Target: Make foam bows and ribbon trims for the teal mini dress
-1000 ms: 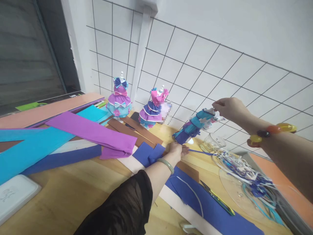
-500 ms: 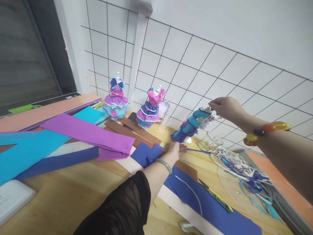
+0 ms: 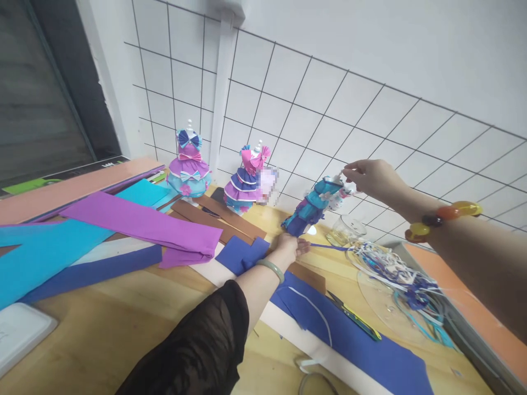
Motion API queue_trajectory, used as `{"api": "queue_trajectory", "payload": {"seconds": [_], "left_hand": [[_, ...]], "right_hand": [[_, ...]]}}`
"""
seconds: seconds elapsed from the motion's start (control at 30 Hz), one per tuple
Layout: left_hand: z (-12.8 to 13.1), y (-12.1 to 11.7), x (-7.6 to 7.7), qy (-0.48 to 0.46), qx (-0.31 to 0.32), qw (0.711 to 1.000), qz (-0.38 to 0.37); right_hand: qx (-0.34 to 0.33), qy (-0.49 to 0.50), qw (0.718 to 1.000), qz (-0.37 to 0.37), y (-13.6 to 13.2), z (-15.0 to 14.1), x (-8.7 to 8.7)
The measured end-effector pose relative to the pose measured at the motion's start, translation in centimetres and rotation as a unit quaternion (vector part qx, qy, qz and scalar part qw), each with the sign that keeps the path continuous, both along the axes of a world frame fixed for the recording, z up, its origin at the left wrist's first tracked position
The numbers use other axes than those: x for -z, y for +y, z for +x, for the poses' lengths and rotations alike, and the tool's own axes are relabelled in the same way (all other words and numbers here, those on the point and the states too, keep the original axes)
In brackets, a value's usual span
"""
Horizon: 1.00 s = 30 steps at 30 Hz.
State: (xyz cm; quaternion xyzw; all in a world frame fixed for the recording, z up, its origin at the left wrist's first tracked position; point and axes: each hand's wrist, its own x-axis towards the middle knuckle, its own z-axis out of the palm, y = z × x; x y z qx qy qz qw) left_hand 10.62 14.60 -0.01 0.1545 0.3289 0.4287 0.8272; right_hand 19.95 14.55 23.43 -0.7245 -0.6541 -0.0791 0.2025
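A small dress form in a tiered blue, teal and white paper dress leans with its top to the right. My right hand pinches it at the neck, thumb and fingers closed. At the hem of its dark blue skirt is my left hand, its fingers curled at the lower end and partly hidden. A thin blue strip runs from beside my left fingers towards a heap of paper strips. Below my left hand lie dark blue sheets with a yellow-green utility knife on them.
Two more dressed forms, one with bows and one with ruffles, stand by the grid wall. Purple paper and turquoise paper cover the left. A glass cup and an orange-lined box are at the right.
The whole view has shifted slightly, so things sit a little further left. Both hands keep their places on the leaning dress form, which stays tilted.
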Motion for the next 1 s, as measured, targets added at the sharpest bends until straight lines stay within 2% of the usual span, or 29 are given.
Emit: {"api": "queue_trajectory", "payload": {"seconds": [0.2, 0.37, 0.47, 0.57, 0.73, 0.87, 1.0], "left_hand": [[0.1, 0.4, 0.2, -0.001, 0.015, 1.0, -0.003], [-0.4, 0.4, 0.0, -0.01, 0.041, 0.999, -0.016], [-0.6, 0.4, -0.1, -0.017, 0.055, 0.998, -0.024], [-0.9, 0.6, -0.3, -0.024, 0.07, 0.997, -0.033], [-1.6, 1.2, -0.9, -0.03, 0.095, 0.994, -0.048], [-2.2, 1.1, -1.5, -0.02, 0.11, 0.992, -0.053], [-2.6, -0.1, -1.9, 0.013, 0.134, 0.99, -0.05]], "right_hand": [[0.006, 0.003, 1.0, 0.029, -3.1, -0.3, -0.3], [0.002, 0.081, 0.997, 0.0, -9.5, 0.1, 0.7], [0.017, 0.16, 0.987, -0.032, -14.5, 1.7, 2.9], [0.059, 0.209, 0.976, -0.037, -19.7, 3.3, 5.8], [0.113, 0.286, 0.951, -0.042, -27.2, 3.9, 10.3], [0.128, 0.318, 0.938, -0.058, -30.9, 4.1, 13.2], [0.109, 0.339, 0.929, -0.099, -32.3, 3.7, 15.5]]}}
